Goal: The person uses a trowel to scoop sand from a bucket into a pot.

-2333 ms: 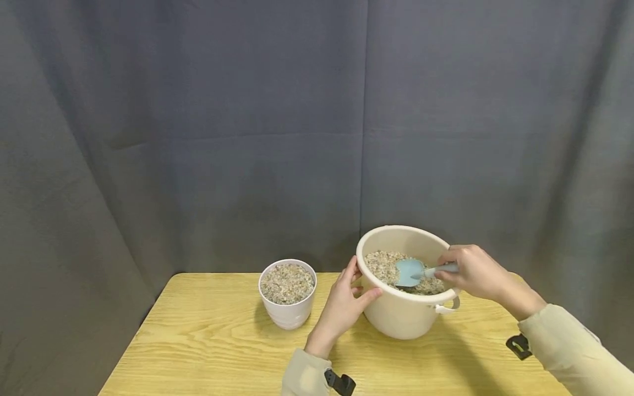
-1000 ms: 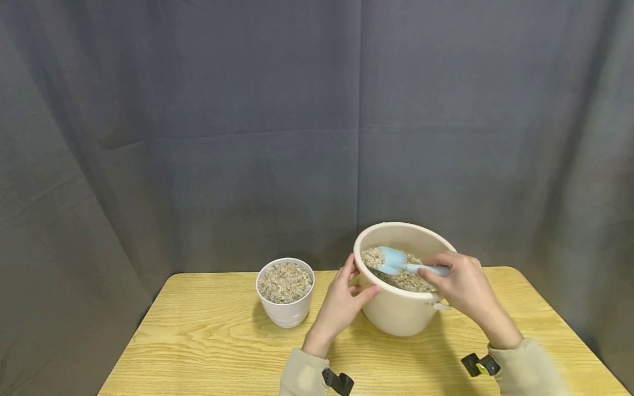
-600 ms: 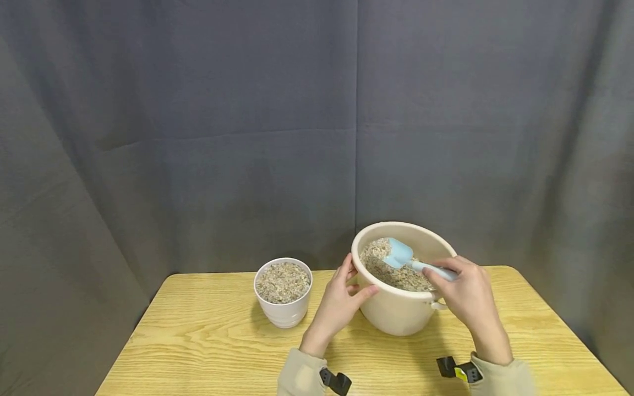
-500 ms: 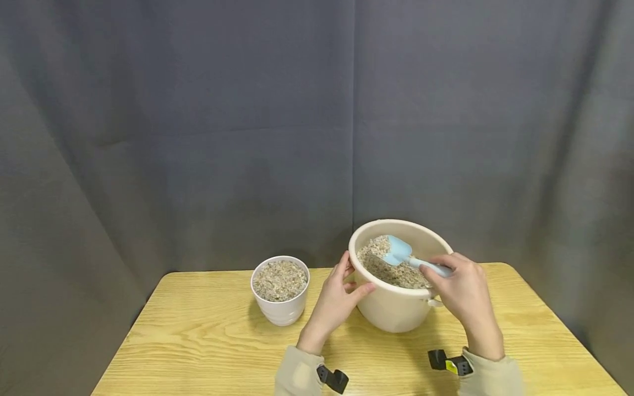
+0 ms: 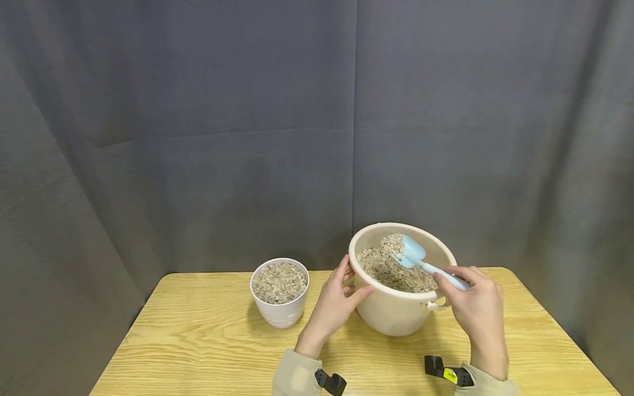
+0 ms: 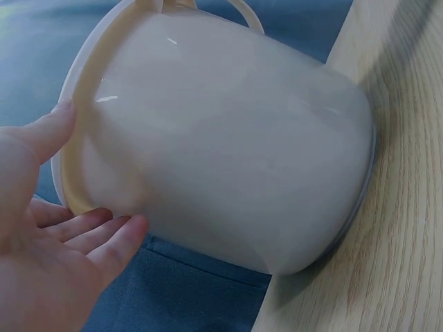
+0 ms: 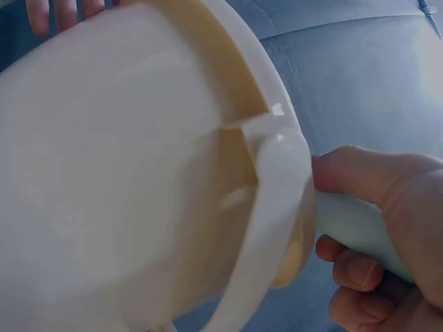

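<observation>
A cream bucket (image 5: 393,313), partly filled with speckled coarse grains (image 5: 383,269), is on the table. My left hand (image 5: 332,305) holds its rim at the near left, thumb on the front and fingers round the left side, as the left wrist view shows against the bucket wall (image 6: 228,138). Between thumb and fingers, my right hand (image 5: 477,300) grips the handle of a light blue hand trowel (image 5: 413,251). Its blade, heaped with grains (image 5: 393,243), is raised over the bucket's contents. In the right wrist view, the trowel handle (image 7: 356,225) shows behind the bucket's bail handle (image 7: 273,200).
A white pot (image 5: 280,316), filled nearly to the brim with similar grains, stands left of the bucket. Both are on a wood-grain table (image 5: 198,335), towards its back edge. A grey curtain (image 5: 257,137) hangs behind.
The trowel blade, earlier lying at the grains, has come up with a heap on it. My right hand has lowered and its forearm has swung left. My left hand has kept hold of the rim.
</observation>
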`<state>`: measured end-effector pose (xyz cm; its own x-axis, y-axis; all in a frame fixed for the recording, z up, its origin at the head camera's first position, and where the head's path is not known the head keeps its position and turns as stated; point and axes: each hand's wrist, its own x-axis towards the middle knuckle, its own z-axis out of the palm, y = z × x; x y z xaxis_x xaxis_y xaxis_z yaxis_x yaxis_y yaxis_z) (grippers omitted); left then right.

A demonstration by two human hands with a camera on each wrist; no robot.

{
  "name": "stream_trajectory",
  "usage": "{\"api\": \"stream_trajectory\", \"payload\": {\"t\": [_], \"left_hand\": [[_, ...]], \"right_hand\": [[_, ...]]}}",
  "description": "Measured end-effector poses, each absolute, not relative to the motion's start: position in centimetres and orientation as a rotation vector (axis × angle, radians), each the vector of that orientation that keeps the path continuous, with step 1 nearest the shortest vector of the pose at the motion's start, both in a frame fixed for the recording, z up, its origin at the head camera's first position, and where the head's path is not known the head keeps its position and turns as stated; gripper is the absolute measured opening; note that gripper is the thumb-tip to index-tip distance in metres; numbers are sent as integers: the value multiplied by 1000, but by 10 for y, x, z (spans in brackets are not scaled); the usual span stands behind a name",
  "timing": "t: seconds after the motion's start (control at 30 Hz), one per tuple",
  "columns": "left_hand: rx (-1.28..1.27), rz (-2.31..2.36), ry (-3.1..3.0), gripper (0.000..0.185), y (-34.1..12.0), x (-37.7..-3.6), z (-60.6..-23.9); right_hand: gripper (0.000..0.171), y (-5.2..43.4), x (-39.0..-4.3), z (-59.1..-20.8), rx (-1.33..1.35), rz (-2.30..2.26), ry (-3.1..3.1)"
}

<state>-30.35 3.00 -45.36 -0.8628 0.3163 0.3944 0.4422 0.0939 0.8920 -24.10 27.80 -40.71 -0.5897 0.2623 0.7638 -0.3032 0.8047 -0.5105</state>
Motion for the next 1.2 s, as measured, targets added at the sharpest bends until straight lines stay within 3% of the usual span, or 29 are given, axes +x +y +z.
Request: {"api": "stream_trajectory", "payload": {"t": [0.57, 1.2], "left_hand": [[-669, -1601, -2297, 62, -28, -291, -439], [-356, -1341, -2379, 60, -121, -290, -438]], "right_hand": [[13, 263, -238, -398, 22, 761, -2048], [13, 251, -230, -386, 29, 769, -2022]]}}
